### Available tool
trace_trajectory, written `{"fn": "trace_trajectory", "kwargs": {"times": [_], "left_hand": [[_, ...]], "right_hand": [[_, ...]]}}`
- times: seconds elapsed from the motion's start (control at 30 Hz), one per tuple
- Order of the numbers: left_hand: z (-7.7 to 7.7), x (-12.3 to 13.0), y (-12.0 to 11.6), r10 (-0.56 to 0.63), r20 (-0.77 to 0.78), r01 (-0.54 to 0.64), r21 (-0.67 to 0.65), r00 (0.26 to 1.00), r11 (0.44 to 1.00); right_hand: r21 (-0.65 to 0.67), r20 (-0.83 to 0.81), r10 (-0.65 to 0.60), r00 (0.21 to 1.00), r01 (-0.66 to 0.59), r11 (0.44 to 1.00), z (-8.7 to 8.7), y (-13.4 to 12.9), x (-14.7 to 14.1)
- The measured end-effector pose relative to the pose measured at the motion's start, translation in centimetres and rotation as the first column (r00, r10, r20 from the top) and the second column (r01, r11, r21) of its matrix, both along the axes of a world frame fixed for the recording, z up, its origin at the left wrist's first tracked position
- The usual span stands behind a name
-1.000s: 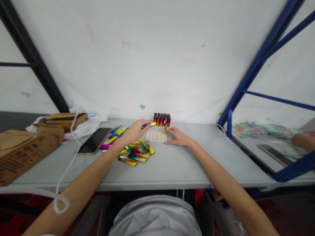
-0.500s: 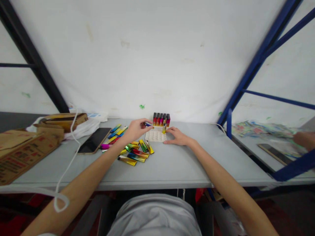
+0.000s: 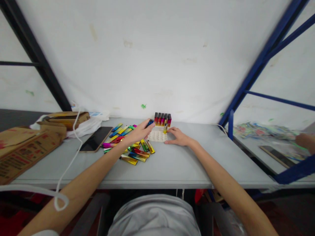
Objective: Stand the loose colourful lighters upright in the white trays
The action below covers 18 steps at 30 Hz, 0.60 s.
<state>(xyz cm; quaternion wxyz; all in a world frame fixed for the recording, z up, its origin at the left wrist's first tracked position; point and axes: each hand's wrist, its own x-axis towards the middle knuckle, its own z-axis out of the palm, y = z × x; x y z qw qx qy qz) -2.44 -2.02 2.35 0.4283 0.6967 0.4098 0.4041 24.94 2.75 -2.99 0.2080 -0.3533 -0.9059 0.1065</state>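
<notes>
So my left hand has a dark blue lighter pinched between thumb and fingers, held just over the far left part of the white tray. My right hand is loosely spread, not clenched on anything, fingertips at the tray's right edge, next to a yellow lighter standing upright in it.

Handling, imo: these look light and stiff, with a shiny skin that's probably a bit slippery. I'd grab one round the middle of the body and keep off the top end. The tray looks thin and flimsy, so I'd take it by the rim. The loose pile lies flat on the surface to my left, while the red-and-purple group stands upright just behind the tray.

Writing-wise, not much luck. The cardboard box has rows of reddish print, too blurry to read. No brand I can make out on the lighters, or on the phone.
</notes>
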Motion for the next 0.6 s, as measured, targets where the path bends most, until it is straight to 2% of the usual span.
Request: {"fn": "trace_trajectory", "kwargs": {"times": [0.13,0.23,0.4,0.6], "left_hand": [[0.2,0.5,0.2,-0.013,0.194,0.058,-0.227,0.981,0.972],[0.6,0.7,-0.1,0.035,0.229,0.039,-0.313,0.973,0.949],[1.1,1.1,-1.0,0.13,0.189,-0.06,-0.337,0.973,0.94],[1.0,1.5,-1.5,0.138,0.127,-0.104,-0.248,0.982,0.963]], "right_hand": [[0.0,0.005,-0.005,1.0,0.005,1.0,-0.1,0.1,0.1],[-0.008,0.015,-0.016,1.0,0.016,1.0,-0.2,0.2,0.2],[-0.008,0.026,-0.019,0.999,0.019,1.0,-0.2,0.3,0.2],[-0.006,0.016,-0.011,1.0,0.011,1.0,-0.2,0.2,0.2]]}}
